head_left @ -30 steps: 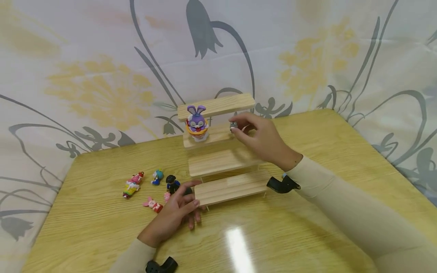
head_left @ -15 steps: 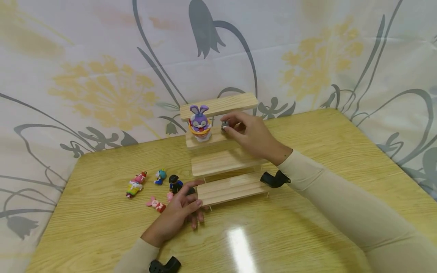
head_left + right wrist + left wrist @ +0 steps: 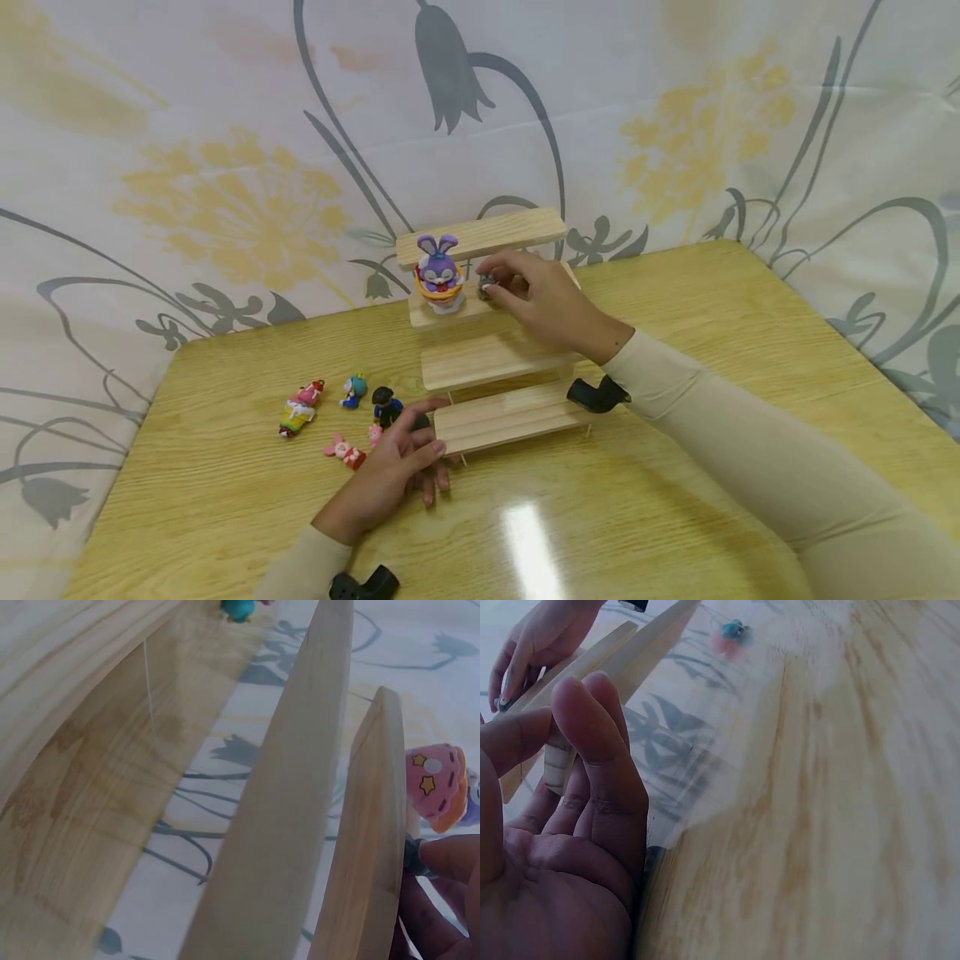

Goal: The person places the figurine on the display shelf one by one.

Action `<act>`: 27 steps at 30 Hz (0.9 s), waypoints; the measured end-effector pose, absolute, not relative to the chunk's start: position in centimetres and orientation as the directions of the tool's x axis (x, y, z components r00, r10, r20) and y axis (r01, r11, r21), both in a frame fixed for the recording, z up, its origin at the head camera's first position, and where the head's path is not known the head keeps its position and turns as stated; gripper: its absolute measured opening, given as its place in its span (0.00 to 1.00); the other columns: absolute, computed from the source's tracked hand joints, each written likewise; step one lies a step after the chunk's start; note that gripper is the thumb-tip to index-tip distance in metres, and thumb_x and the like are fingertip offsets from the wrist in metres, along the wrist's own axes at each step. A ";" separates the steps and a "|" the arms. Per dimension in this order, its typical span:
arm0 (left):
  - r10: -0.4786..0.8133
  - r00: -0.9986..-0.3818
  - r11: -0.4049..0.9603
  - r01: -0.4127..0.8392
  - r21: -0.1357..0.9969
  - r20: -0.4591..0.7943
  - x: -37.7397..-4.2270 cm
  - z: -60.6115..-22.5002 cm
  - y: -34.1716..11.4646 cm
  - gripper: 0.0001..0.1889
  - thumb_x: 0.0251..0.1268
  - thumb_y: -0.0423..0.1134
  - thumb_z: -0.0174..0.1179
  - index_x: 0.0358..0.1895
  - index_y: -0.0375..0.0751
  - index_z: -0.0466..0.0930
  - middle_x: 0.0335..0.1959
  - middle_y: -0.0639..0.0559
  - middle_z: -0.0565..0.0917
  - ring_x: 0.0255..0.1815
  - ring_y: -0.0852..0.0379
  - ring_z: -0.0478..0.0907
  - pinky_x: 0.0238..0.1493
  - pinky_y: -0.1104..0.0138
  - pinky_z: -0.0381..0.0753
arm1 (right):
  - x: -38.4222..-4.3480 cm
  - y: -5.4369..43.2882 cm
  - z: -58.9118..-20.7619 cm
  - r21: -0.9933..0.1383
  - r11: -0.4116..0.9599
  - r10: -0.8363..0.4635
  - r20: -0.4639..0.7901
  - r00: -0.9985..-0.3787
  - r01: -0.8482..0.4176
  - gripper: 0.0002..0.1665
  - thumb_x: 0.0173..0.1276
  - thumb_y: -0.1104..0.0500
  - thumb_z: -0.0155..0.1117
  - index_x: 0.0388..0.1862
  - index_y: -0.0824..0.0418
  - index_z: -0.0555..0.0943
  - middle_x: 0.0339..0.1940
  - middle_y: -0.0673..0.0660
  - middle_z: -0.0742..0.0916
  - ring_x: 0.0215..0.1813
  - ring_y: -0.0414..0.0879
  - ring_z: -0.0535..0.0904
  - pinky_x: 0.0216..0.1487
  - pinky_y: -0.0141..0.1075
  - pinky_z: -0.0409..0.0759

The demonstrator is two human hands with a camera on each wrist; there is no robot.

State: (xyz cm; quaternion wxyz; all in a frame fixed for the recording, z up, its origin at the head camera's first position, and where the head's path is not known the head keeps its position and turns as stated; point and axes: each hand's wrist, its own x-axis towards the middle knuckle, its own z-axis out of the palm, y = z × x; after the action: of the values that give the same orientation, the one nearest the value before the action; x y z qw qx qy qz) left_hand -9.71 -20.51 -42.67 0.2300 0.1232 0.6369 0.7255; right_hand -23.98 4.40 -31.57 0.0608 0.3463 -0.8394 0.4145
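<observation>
My right hand pinches a small grey figurine between thumb and fingertips at the second-highest board of a stepped wooden display stand. Just left of it on that board sits a purple rabbit figurine in a pink and yellow base. In the right wrist view, the dark little figurine is right at the board's face, mostly covered by fingers. My left hand holds the left end of the lowest board; the left wrist view shows thumb and fingers gripping the board end.
Left of the stand, several toys lie on the wood-grain table: an ice-cream-like figure, a blue-haired figure, a black-capped figure and a pink-eared one. A floral cloth hangs behind the table.
My right hand has moved left along the second-highest board, bringing the grey figurine nearer the purple rabbit. My left hand keeps its grip on the lowest board.
</observation>
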 end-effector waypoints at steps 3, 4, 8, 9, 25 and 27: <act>0.487 -0.863 -0.079 -0.193 0.978 -0.131 -9.7 -42.6 -20.5 0.30 0.80 0.40 0.49 0.77 0.46 0.47 0.44 0.47 0.80 0.30 0.61 0.81 0.25 0.71 0.82 | -23.9 4.3 -31.6 -0.651 0.422 -0.537 0.381 -0.752 -0.631 0.15 0.75 0.60 0.61 0.58 0.61 0.78 0.43 0.54 0.88 0.44 0.44 0.84 0.42 0.38 0.80; 0.488 -0.862 -0.079 -0.199 0.977 -0.136 -9.6 -42.6 -20.5 0.30 0.80 0.40 0.49 0.77 0.47 0.47 0.44 0.47 0.80 0.30 0.61 0.81 0.25 0.71 0.82 | -23.9 4.3 -31.7 -0.650 0.422 -0.539 0.380 -0.751 -0.632 0.15 0.75 0.60 0.61 0.58 0.61 0.78 0.44 0.54 0.88 0.44 0.44 0.84 0.42 0.38 0.81; 0.491 -0.860 -0.087 -0.207 0.974 -0.139 -9.6 -42.5 -20.5 0.31 0.80 0.40 0.50 0.78 0.47 0.47 0.44 0.47 0.81 0.30 0.61 0.81 0.26 0.71 0.82 | -23.9 4.2 -31.7 -0.645 0.424 -0.545 0.379 -0.748 -0.636 0.15 0.75 0.60 0.61 0.58 0.62 0.78 0.44 0.55 0.88 0.46 0.45 0.84 0.45 0.38 0.83; 0.492 -0.860 -0.089 -0.205 0.975 -0.136 -9.6 -42.5 -20.5 0.31 0.80 0.40 0.50 0.78 0.46 0.47 0.44 0.47 0.81 0.30 0.61 0.81 0.26 0.71 0.82 | -23.9 4.2 -31.7 -0.643 0.424 -0.547 0.380 -0.746 -0.638 0.15 0.75 0.60 0.61 0.58 0.62 0.78 0.44 0.55 0.87 0.46 0.45 0.84 0.45 0.38 0.83; 0.495 -0.857 -0.085 -0.211 0.974 -0.143 -9.7 -42.4 -20.5 0.31 0.80 0.41 0.50 0.78 0.47 0.46 0.44 0.49 0.81 0.30 0.61 0.82 0.26 0.70 0.82 | -23.8 4.2 -31.8 -0.619 0.445 -0.536 0.394 -0.746 -0.647 0.20 0.72 0.62 0.64 0.61 0.63 0.77 0.44 0.56 0.88 0.44 0.45 0.84 0.43 0.37 0.81; 0.495 -0.857 -0.084 -0.210 0.974 -0.142 -9.7 -42.4 -20.5 0.31 0.80 0.41 0.50 0.78 0.48 0.46 0.44 0.49 0.81 0.30 0.61 0.82 0.26 0.70 0.82 | -23.8 4.2 -31.8 -0.613 0.449 -0.531 0.402 -0.746 -0.650 0.21 0.71 0.63 0.65 0.61 0.62 0.77 0.44 0.56 0.88 0.45 0.46 0.83 0.43 0.38 0.80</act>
State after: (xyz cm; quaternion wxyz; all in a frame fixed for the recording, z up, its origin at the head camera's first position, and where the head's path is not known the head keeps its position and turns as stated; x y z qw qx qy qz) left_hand -9.70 -20.51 -42.41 0.2421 0.1128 0.6319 0.7276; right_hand -23.77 4.17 -31.75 0.0758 0.3485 -0.8477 0.3926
